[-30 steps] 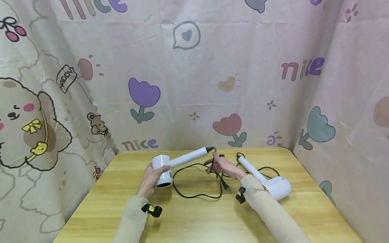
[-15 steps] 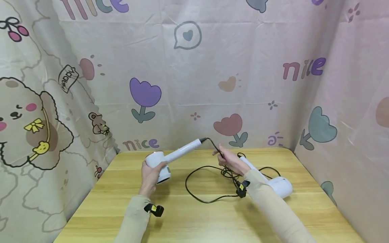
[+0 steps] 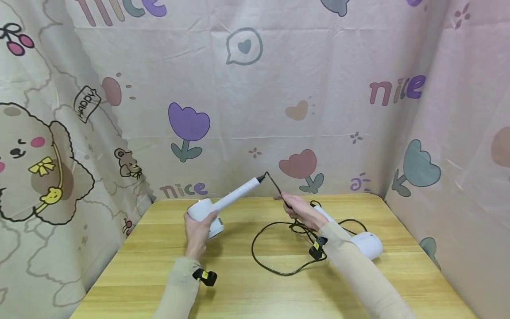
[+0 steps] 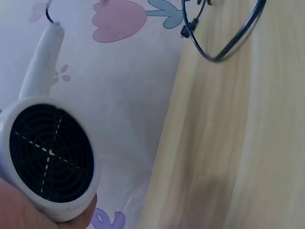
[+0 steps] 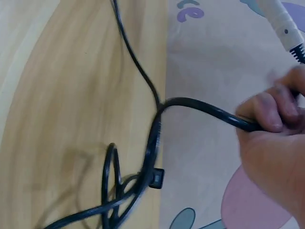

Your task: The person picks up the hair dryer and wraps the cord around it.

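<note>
A white hair dryer (image 3: 237, 195) is held up over the left half of the table, its handle slanting up to the right. My left hand (image 3: 197, 230) grips it round the head, the thumb lying across the front. The left wrist view shows the dryer's round black grille (image 4: 51, 152) facing the camera. From the handle's end a black cord (image 3: 274, 182) runs down to my right hand (image 3: 300, 209), whose fingers are curled round it. In the right wrist view the cord (image 5: 205, 106) leaves the fist and drops toward tangled loops.
A second white hair dryer (image 3: 366, 244) lies on the table (image 3: 247, 292) at the right, partly hidden behind the right forearm. Loose cord loops (image 3: 275, 271) spread across the middle. A patterned curtain (image 3: 247, 106) hangs behind and along both sides.
The left hand has tilted the dryer so its handle rises more steeply, shifting slightly left. The right hand has moved right and now grips the cord; the loop on the table slid right.
</note>
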The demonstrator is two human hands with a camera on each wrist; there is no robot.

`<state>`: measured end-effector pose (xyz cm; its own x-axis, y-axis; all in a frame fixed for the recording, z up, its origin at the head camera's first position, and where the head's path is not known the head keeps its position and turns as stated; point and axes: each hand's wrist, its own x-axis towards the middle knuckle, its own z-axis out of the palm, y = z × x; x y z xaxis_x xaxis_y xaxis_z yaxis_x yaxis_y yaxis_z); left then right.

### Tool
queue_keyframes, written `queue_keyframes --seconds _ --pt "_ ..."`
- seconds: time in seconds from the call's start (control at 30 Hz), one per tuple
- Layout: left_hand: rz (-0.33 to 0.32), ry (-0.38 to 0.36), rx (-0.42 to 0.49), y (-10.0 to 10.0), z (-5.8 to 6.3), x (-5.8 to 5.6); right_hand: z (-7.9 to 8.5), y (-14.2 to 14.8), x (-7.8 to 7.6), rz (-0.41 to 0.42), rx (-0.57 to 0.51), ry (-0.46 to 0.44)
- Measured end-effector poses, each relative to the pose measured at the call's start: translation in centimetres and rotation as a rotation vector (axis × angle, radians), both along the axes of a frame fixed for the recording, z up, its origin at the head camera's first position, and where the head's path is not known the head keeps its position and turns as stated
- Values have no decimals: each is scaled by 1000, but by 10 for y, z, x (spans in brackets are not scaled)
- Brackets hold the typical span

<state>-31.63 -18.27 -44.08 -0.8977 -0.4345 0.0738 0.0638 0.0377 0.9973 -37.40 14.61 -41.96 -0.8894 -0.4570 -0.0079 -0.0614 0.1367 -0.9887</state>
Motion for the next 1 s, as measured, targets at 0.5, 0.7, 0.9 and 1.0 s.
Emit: queue_keyframes --seconds 0.5,0.7,0.9,1.0 --pt "-243 37 -218 5 -3 -1 14 0 7 97 117 -172" --pt "-306 50 -234 3 -1 -1 16 4 9 198 92 -283" --pt "-354 26 -246 1 3 -1 15 6 4 179 50 -270" --pt "-371 9 -272 -3 3 -2 18 7 4 170 136 -147"
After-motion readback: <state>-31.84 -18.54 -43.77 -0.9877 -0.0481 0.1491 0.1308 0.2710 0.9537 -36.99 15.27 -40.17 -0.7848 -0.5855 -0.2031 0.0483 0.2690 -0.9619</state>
